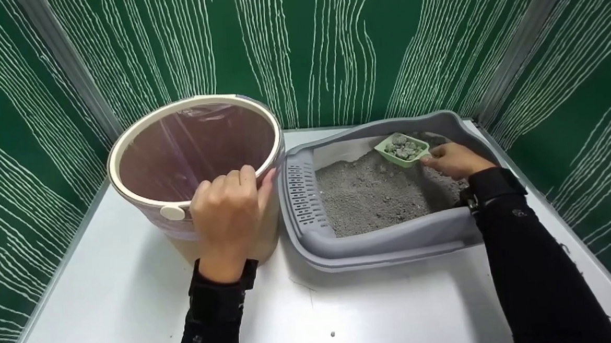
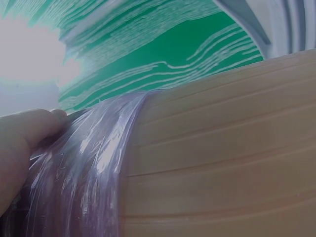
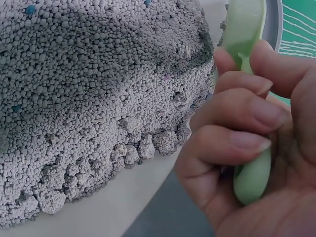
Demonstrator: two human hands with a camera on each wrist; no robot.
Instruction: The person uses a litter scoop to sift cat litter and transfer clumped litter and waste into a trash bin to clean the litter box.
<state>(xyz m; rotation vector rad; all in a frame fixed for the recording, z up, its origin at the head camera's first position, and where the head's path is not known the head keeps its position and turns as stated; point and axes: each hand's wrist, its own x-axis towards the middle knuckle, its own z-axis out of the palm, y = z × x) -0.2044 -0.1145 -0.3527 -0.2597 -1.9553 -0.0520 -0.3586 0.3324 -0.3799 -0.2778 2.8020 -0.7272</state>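
Note:
In the head view my right hand grips the handle of a light green litter scoop. Grey clumps fill the scoop, which is over the far right part of a grey litter box. The right wrist view shows the fingers curled round the green handle, with grey granular litter beside it. My left hand grips the near right rim of a tan trash bin. A clear purplish liner is folded over the bin's outside, and the left thumb shows at its edge.
The bin and litter box stand side by side on a white table. Green panels with wavy white lines enclose the back and sides. A small grey crumb lies near the front. Slots line the box's left ledge.

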